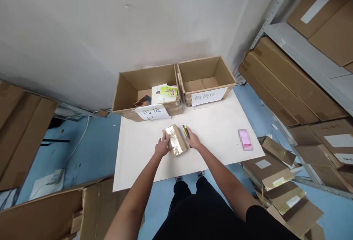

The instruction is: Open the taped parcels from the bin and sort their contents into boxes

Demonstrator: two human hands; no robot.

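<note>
A small cardboard box (176,139) with shiny tape along its top lies on the white table (217,129). My left hand (163,145) grips the box's left side, its fingers reaching over onto the tape. Just right of the box, my right hand (193,140) is closed around a yellow-and-black utility knife (185,131). The knife points away from me, and I cannot tell whether its blade is out.
Behind stand two open cartons with paper signs: the left carton (129,113) holds several books (168,93), beside the right carton (189,100). A pixelated pink item (245,140) lies at the table's right. Flattened boxes (275,170) and a loaded shelf (300,41) flank the right side.
</note>
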